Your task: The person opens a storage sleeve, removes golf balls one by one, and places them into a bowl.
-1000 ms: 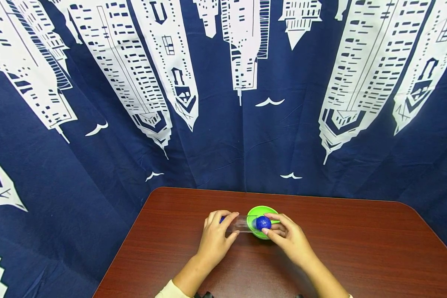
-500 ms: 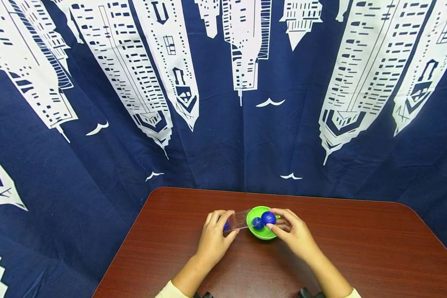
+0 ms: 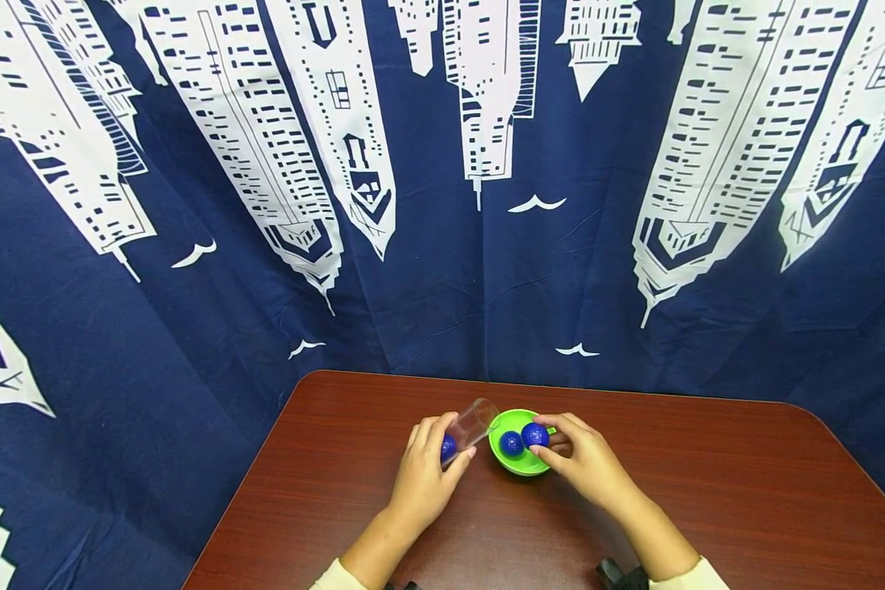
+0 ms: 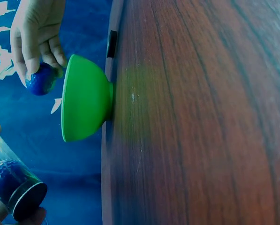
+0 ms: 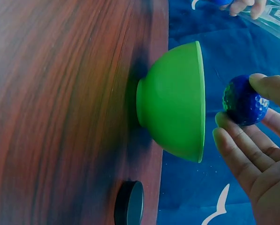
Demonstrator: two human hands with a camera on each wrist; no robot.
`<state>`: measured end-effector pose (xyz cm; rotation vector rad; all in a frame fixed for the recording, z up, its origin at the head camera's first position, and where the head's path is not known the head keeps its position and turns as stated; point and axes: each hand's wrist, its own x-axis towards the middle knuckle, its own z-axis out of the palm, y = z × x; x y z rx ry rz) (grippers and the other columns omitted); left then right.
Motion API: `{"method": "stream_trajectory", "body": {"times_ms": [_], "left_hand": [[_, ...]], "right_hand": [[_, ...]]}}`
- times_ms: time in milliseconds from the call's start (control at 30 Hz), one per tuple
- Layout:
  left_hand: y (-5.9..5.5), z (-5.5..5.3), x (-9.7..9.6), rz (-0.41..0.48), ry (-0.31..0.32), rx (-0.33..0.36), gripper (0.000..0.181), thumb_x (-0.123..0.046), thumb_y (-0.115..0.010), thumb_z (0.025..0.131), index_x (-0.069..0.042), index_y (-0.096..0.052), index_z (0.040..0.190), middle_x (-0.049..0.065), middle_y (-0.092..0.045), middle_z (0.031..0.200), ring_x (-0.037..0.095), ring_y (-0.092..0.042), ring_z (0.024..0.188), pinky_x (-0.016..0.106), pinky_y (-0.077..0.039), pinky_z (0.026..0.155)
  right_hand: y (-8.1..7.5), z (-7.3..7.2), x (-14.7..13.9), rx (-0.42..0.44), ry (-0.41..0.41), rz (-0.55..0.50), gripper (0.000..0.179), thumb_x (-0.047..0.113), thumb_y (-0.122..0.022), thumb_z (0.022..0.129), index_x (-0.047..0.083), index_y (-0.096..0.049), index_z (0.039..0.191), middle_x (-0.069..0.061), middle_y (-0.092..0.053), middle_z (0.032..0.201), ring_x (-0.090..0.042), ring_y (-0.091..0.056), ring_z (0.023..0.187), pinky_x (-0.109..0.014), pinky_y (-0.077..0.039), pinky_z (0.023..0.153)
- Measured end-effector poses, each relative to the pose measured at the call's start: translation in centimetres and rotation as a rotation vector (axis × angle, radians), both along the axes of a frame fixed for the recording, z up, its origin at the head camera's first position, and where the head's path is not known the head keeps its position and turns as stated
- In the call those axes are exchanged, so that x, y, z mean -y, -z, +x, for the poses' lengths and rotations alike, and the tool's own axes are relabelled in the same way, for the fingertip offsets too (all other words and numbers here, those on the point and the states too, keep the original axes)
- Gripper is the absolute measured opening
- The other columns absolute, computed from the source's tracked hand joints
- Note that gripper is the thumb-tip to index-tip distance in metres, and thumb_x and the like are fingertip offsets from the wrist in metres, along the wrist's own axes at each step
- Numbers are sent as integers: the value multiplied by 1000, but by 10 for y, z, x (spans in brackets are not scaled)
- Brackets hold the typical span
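My left hand (image 3: 428, 471) grips a clear plastic tube (image 3: 474, 420) with a dark base, tilted with its mouth toward the bowl. A dimpled blue golf ball (image 4: 8, 178) sits inside the tube near its base. The green bowl (image 5: 175, 103) stands upright on the table, between my hands. Another blue golf ball (image 3: 511, 443) lies in that bowl. My right hand (image 3: 586, 471) pinches a third blue golf ball (image 5: 245, 101) between thumb and fingers, just above the bowl's rim. In the wrist views, the bowl's wall hides the ball lying inside.
A round black lid (image 5: 130, 204) lies on the brown wooden table (image 3: 708, 483), to the right of the bowl. Behind the table's far edge hangs a dark blue curtain (image 3: 428, 328) printed with white buildings.
My left hand has tilted the tube's mouth up and away from over the bowl. My right hand has shifted slightly right with its ball. The ball in the bowl now shows plainly.
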<state>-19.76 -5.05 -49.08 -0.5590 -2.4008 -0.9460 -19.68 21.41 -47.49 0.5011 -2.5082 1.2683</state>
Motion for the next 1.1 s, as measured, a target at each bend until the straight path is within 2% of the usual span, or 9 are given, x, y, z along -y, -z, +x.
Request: {"method": "stream_trajectory", "body": {"times_ms": [167,367,500,800,933,1100], "left_hand": [[0,0,0,16,2,-2,54,-35,-75,91,-14,-55,137,-1,-59,122,14,-55,109,37,-55,86],[1,0,1,14,-5,-5,53,-36,-75,92,-17,-55,137,-2,-60,121,13,-56,108,36,-54,85],[1,1,1,14,-5,17,53,-37,-74,92,-17,-55,137,-2,-59,121,13,-56,109,36,-54,87],[2,1,1,25,6,5,53,-37,-74,92,-16,-55,137,-3,-60,121,13,-56,110,37,-54,87],[2,0,1,22,6,20,53,-37,-73,93,-18,-54,138,-4,-59,121,13,-56,110,36,-54,86],[1,1,1,21,6,35,53,-37,-73,93,-19,-54,138,-4,-60,121,12,-56,110,36,-55,87]], "right_hand": [[-1,-2,0,-3,-19,90,38,9,-82,84,4,-69,118,-4,-69,106,-15,-72,86,-34,-62,75],[0,-4,2,1,-34,209,35,14,-82,84,8,-70,117,0,-68,106,-14,-72,87,-28,-61,75],[-1,-5,4,-12,-5,304,35,17,-82,84,10,-70,116,3,-66,104,-11,-70,86,-25,-58,73],[-6,-8,12,-153,79,540,38,21,-86,79,8,-71,112,-2,-66,103,-15,-68,85,-38,-58,76],[-10,-8,13,-144,100,590,38,18,-87,77,7,-71,110,-4,-66,101,-17,-67,84,-40,-58,75],[-12,-10,13,-122,87,646,38,15,-87,76,4,-71,109,-6,-65,96,-17,-63,82,-40,-56,76]]}}
